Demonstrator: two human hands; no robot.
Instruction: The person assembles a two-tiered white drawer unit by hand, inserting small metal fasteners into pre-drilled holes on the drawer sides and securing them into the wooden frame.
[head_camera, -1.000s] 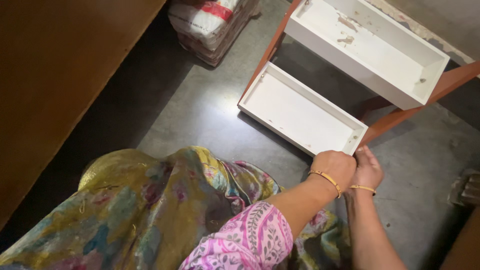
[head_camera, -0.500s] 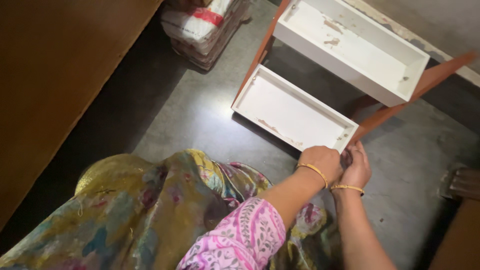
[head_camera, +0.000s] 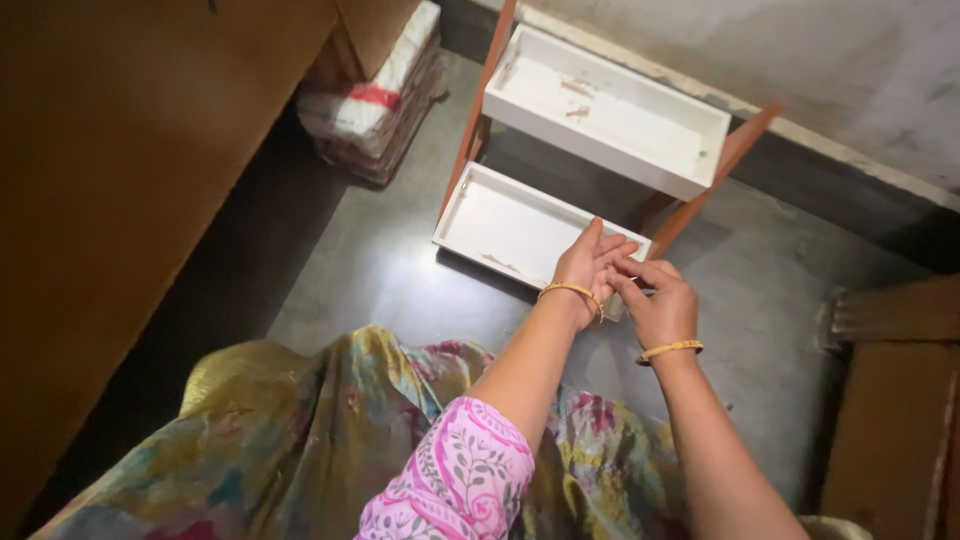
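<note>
Both hands are meeting just in front of the near right corner of the lower white tray (head_camera: 500, 225) of a small two-tier rack. The left hand (head_camera: 585, 268) is raised with fingers loosely extended, its back toward the camera; the right hand (head_camera: 660, 305) is curled beside it, fingertips touching the left hand's fingers. Whether either hand is pinching a small object between the fingertips cannot be determined, since the contact area is hidden. Neither hand is clearly gripping the rack itself.

Progress, as a judgement: the rack appears assembled, with the upper white tray (head_camera: 610, 110) sitting above and beyond the hands, and the orange-brown side frame (head_camera: 715, 175) slanting up and away from the right hand. Both trays are standing empty apart from marks and specks. Work appears to be concentrating at the lower tray's corner joint, directly beyond the fingertips; what remains there cannot be read from this view.

A gold bangle (head_camera: 573, 292) is sitting on the left wrist. A wrapped bundle (head_camera: 370, 100) is lying far to the left of the hands, and a cardboard piece (head_camera: 895, 400) is lying to the right. The person's patterned garment (head_camera: 330, 440) is filling the space below the forearms.
</note>
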